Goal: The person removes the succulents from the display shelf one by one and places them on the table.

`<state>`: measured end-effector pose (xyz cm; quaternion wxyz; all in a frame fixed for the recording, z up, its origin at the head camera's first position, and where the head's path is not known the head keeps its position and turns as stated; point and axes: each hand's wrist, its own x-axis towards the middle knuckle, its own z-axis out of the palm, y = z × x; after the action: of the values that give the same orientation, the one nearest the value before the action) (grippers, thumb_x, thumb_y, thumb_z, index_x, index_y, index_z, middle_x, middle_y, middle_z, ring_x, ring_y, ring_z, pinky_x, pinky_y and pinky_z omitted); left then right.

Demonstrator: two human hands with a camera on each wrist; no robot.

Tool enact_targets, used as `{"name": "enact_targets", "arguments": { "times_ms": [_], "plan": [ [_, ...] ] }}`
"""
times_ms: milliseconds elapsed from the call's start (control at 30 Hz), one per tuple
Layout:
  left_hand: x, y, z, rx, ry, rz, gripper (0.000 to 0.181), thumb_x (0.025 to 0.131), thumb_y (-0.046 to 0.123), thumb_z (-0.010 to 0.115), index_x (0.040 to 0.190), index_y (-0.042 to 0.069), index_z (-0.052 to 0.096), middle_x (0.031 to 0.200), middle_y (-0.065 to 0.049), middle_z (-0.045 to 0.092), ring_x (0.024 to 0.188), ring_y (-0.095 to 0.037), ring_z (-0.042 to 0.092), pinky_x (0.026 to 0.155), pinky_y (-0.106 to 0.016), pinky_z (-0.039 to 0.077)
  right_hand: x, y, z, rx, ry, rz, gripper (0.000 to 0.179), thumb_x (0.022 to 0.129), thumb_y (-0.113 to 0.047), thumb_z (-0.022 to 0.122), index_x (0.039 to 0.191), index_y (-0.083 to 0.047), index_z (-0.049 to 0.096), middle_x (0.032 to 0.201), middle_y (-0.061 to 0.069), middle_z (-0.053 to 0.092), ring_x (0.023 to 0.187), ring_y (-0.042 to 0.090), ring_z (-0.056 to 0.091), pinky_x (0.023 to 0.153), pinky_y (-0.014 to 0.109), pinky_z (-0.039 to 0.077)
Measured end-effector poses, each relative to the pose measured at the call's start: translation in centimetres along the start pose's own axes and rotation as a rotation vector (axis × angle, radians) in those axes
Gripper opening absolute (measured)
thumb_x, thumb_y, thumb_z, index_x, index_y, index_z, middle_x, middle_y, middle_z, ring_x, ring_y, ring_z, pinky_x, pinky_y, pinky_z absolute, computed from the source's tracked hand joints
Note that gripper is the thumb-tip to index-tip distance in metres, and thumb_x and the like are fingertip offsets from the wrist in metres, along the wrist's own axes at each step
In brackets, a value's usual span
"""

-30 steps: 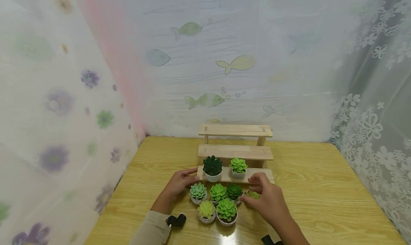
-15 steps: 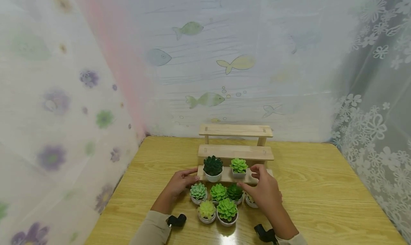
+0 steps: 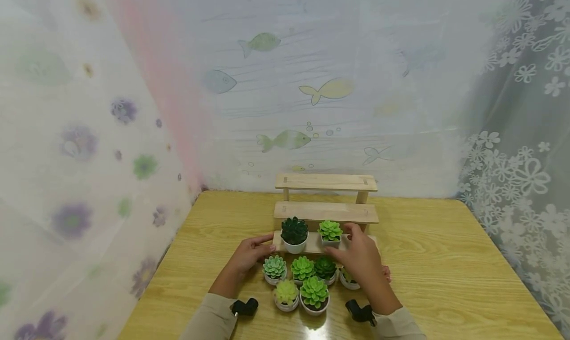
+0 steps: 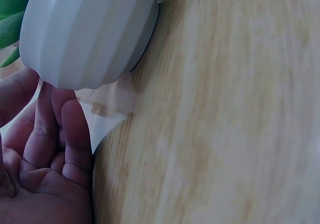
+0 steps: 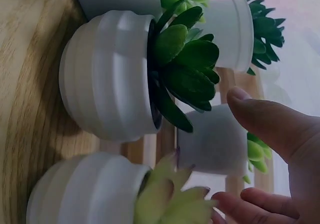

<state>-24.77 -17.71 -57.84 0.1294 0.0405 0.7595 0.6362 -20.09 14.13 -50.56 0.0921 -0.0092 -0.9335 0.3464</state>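
Note:
In the head view, a dark green succulent in a white pot and a light green succulent in a squarish white pot stand on the lowest board of a wooden tiered plant stand. My left hand holds that board's left end between thumb and fingers; its hold is hidden in the left wrist view behind a ribbed white pot. My right hand reaches to the light green succulent, thumb and forefinger spread on either side. In the right wrist view, a gap shows between thumb and square pot.
Several potted succulents stand before the stand, among them a bright green one, a yellow-green one and a pale green one. Another pot sits under my right hand. Fish-printed sheeting hangs behind the table.
My right hand has moved left and away from me, from above the rightmost front pot to the light green succulent on the board. My left hand stays in place.

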Motion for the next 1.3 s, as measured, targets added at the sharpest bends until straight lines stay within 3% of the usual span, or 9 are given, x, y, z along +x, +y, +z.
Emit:
{"name": "enact_targets", "arguments": {
  "times_ms": [133,433,1300],
  "plan": [
    [0.0,-0.1,0.0,-0.009,-0.01,0.002,0.051,0.099,0.027,0.071,0.145,0.007,0.061,0.101,-0.006,0.079,0.083,-0.014,0.066,0.076,-0.032,0.055,0.3,0.0,0.5,-0.022,-0.006,0.011,0.084,0.077,-0.046,0.09,0.143,-0.008,0.055,0.134,0.018,0.068,0.108,0.039,0.069,0.082,0.053,0.056],
    [0.0,-0.1,0.0,-0.002,-0.007,-0.001,0.051,0.1,0.027,0.071,0.146,0.009,0.06,0.106,-0.008,0.079,0.085,-0.014,0.068,0.078,-0.031,0.056,0.6,-0.1,1.6,-0.049,-0.03,0.067,0.091,0.078,-0.05,0.088,0.149,-0.008,0.051,0.136,0.019,0.066,0.11,0.04,0.067,0.086,0.056,0.055],
    [0.0,-0.1,0.0,-0.026,-0.013,-0.005,0.052,0.099,0.027,0.072,0.146,0.009,0.06,0.106,-0.008,0.079,0.086,-0.014,0.068,0.077,-0.031,0.055,1.1,0.2,2.1,-0.06,0.022,0.039,0.084,0.078,-0.062,0.084,0.14,-0.01,0.059,0.118,0.014,0.074,0.095,0.035,0.07,0.073,0.051,0.055]
  ]
}}
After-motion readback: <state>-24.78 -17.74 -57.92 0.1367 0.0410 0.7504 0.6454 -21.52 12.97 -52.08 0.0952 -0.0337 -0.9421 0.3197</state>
